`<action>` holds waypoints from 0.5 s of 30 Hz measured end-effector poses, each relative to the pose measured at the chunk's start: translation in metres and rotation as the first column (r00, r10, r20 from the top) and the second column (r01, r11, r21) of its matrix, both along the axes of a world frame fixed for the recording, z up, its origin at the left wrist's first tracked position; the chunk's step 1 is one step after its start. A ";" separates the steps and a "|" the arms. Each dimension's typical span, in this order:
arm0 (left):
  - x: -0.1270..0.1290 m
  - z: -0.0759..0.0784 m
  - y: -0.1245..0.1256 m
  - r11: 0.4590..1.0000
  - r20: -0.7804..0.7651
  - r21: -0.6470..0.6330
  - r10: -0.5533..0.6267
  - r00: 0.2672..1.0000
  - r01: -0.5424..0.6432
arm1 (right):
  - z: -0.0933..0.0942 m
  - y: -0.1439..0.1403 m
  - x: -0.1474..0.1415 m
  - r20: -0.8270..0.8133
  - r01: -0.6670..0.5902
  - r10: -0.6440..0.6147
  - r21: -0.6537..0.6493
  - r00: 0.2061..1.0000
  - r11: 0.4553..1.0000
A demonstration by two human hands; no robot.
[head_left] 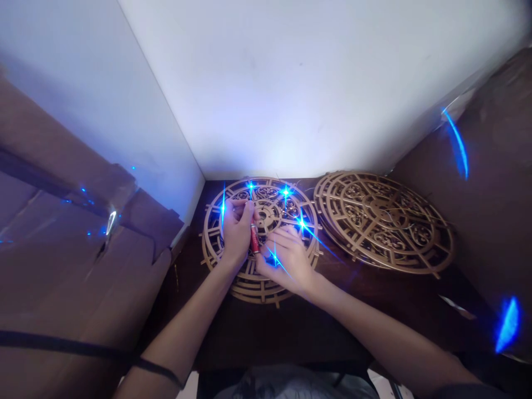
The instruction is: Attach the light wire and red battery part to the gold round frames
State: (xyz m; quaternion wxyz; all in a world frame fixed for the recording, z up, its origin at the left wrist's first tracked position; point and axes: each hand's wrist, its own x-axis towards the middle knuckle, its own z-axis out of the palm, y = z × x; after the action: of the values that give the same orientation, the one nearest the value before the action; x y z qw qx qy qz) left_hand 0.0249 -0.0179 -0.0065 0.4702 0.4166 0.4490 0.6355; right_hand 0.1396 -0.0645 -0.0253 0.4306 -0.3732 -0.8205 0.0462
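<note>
A round gold-brown openwork disc (269, 216) lies flat on top of a stack on the dark table, with several bright blue lights glowing around its ring. Over its left part, my left hand (238, 231) is closed, thumb and fingertips pinched together near the disc's centre; what they pinch is hidden. A small red cylinder (255, 239) with a pale end stands out between my hands, close against the left palm. At its lower end, the curled fingers of my right hand (286, 259) meet it. One blue light shines at the right hand's fingers.
To the right, a second stack of similar openwork discs (382, 216) lies tilted. Brown cardboard (62, 233) rises on the left, and a white wall (291, 83) stands behind. A dark cable (83, 346) crosses at lower left. A small pale strip (457, 306) lies right.
</note>
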 end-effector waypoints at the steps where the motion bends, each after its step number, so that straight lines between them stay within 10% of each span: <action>1: 0.000 0.000 0.000 1.000 0.003 -0.004 -0.003 1.000 0.003 | 0.000 0.000 0.000 0.004 0.000 0.000 0.003 1.000 1.000; 15: 0.001 0.002 0.000 1.000 -0.038 0.001 0.027 0.999 -0.027 | 0.005 0.000 -0.001 0.007 -0.013 0.013 -0.018 1.000 1.000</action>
State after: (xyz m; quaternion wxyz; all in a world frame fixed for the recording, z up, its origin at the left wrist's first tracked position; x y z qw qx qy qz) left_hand 0.0255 -0.0179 -0.0049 0.4530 0.4224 0.4633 0.6338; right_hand 0.1391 -0.0647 -0.0205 0.4238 -0.3717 -0.8241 0.0549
